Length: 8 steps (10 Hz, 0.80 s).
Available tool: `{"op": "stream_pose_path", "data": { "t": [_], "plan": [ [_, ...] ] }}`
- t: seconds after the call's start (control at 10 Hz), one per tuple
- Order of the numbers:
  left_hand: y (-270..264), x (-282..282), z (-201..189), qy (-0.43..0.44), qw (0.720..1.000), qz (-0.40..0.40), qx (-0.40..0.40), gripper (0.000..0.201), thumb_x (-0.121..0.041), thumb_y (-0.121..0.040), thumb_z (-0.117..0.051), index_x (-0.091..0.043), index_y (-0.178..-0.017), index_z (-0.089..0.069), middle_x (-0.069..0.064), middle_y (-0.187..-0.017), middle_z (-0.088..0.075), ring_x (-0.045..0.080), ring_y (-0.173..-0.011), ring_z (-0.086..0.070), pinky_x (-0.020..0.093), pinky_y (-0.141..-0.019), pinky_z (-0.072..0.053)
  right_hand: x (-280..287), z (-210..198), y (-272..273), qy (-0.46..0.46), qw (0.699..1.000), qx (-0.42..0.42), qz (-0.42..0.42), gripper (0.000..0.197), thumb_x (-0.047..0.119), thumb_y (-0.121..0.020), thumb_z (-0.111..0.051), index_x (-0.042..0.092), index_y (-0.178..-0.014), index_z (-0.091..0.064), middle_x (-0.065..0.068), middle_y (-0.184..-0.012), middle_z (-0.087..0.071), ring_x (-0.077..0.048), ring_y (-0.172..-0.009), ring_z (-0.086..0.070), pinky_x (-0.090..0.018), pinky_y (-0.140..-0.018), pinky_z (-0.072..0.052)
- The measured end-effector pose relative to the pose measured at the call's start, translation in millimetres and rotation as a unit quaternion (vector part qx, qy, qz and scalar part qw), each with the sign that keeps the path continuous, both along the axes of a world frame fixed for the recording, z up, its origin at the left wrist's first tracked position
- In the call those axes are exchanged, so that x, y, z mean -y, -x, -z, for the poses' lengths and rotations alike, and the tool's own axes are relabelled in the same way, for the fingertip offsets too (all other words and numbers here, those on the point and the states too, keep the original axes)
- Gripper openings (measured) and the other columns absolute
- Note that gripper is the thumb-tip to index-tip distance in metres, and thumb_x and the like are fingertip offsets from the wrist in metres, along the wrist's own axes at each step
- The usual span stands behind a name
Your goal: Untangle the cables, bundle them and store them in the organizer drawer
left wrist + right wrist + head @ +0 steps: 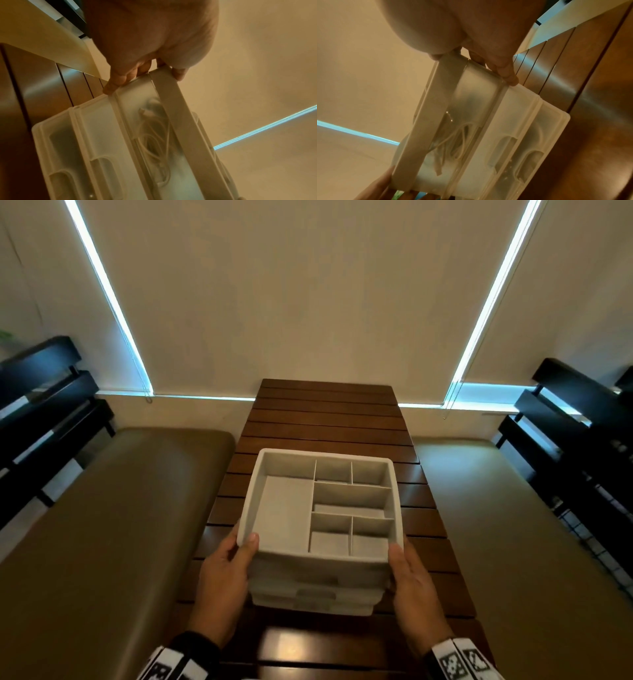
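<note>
- The left hand (224,568) and right hand (412,575) each hold a near corner of the organizer (322,525). Each grip is closed on the top tray's edge, thumb over the rim and fingers down the side wall.
- In the left wrist view the fingers (120,79) curl along the seam between the tray and the top drawer. The right wrist view mirrors this on the other side.
- The cables (154,136) lie coiled inside the top drawer, seen through its frosted front, so the storing looks largely done. I cannot tell whether they are tied.
- The step in hand seems to be setting the organizer in place on the counter (325,412). To do it well, keep both sides level and move them together, so the drawers do not slide forward.
- Pressing inward evenly should stop the divided tray from lifting off the stack.
- Beyond, the slatted counter runs to the window blind (308,302), with a cushioned bench (102,508) on either side.
</note>
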<state>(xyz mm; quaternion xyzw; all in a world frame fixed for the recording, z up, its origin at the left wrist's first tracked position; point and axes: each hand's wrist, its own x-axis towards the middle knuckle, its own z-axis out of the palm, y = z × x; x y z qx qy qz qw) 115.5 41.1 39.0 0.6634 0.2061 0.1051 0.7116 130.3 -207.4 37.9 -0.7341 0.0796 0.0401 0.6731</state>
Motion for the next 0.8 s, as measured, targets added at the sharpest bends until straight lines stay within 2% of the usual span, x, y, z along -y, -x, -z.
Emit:
{"op": "stream_pose_path", "data": {
  "t": [0.1, 0.2, 0.4, 0.5, 0.6, 0.7, 0.8],
  "plan": [
    [-26.5, 2.5, 3.8, 0.02, 1.0, 0.004, -0.003, 0.029, -0.023, -0.095, -0.059, -0.023, -0.123, -0.063, 0.0, -0.105, -0.071, 0.014, -0.094, -0.068, 0.025, -0.07, -0.054, 1.3, -9.0, -26.7, 0.016, 1.0, -0.002, 0.002, 0.034, 0.044, -0.099, -0.038, 0.038, -0.128, -0.054, 0.009, -0.114, -0.064, -0.007, -0.103, -0.061, -0.035, -0.089, -0.053],
    [-51.7, 6.5, 0.6, 0.033, 0.999, -0.006, -0.002, 0.028, -0.021, -0.095, -0.059, -0.023, -0.123, -0.063, -0.001, -0.101, -0.071, 0.011, -0.087, -0.067, 0.023, -0.065, -0.054, 1.7, -14.6, -49.8, 0.034, 0.999, -0.004, 0.004, 0.034, 0.045, -0.1, -0.036, 0.039, -0.129, -0.053, 0.008, -0.115, -0.063, -0.011, -0.105, -0.06, -0.043, -0.094, -0.052],
    [-86.5, 8.5, -0.3, 0.038, 0.999, -0.02, -0.013, 0.032, -0.022, -0.092, -0.064, -0.026, -0.124, -0.064, 0.002, -0.105, -0.071, 0.02, -0.096, -0.067, 0.042, -0.089, -0.056, 1.1, -19.0, -84.0, 0.062, 0.998, 0.006, 0.01, 0.04, 0.039, -0.102, -0.035, 0.027, -0.136, -0.049, 0.0, -0.122, -0.061, -0.019, -0.113, -0.057, -0.048, -0.103, -0.045],
    [-94.3, 10.4, -3.3, 0.051, 0.998, -0.023, -0.005, 0.032, -0.019, -0.093, -0.062, -0.022, -0.124, -0.064, -0.002, -0.099, -0.069, 0.015, -0.09, -0.066, 0.031, -0.074, -0.056, 2.1, -14.9, -94.1, 0.074, 0.997, -0.002, 0.009, 0.04, 0.041, -0.102, -0.034, 0.027, -0.136, -0.049, -0.004, -0.124, -0.06, -0.021, -0.11, -0.058, -0.047, -0.101, -0.046],
    [-96.5, 10.8, -5.2, 0.037, 0.999, -0.017, -0.004, 0.032, -0.019, -0.094, -0.061, -0.02, -0.126, -0.062, -0.003, -0.097, -0.068, 0.011, -0.086, -0.065, 0.021, -0.062, -0.053, 1.1, -15.6, -96.0, 0.088, 0.996, -0.003, 0.013, 0.041, 0.04, -0.102, -0.033, 0.023, -0.136, -0.05, -0.006, -0.122, -0.061, -0.021, -0.108, -0.058, -0.041, -0.097, -0.048],
    [-94.7, 8.7, -3.5, 0.026, 1.0, 0.003, -0.01, 0.041, -0.027, -0.094, -0.06, -0.022, -0.135, -0.056, 0.002, -0.111, -0.068, 0.015, -0.096, -0.065, 0.028, -0.074, -0.055, 2.6, -17.1, -96.4, 0.1, 0.995, -0.001, 0.006, 0.044, 0.04, -0.102, -0.031, 0.022, -0.139, -0.046, -0.006, -0.127, -0.059, -0.021, -0.11, -0.056, -0.035, -0.095, -0.045],
    [-82.3, 7.5, -9.7, -0.015, 0.999, 0.019, -0.025, 0.061, -0.037, -0.091, -0.062, -0.028, -0.147, -0.038, 0.004, -0.133, -0.057, 0.016, -0.106, -0.06, 0.034, -0.085, -0.054, 7.0, -22.3, -90.5, 0.069, 0.997, -0.026, -0.007, 0.05, 0.043, -0.101, -0.034, 0.028, -0.148, -0.031, -0.008, -0.144, -0.045, -0.022, -0.121, -0.049, -0.035, -0.096, -0.041]
  ]
}}
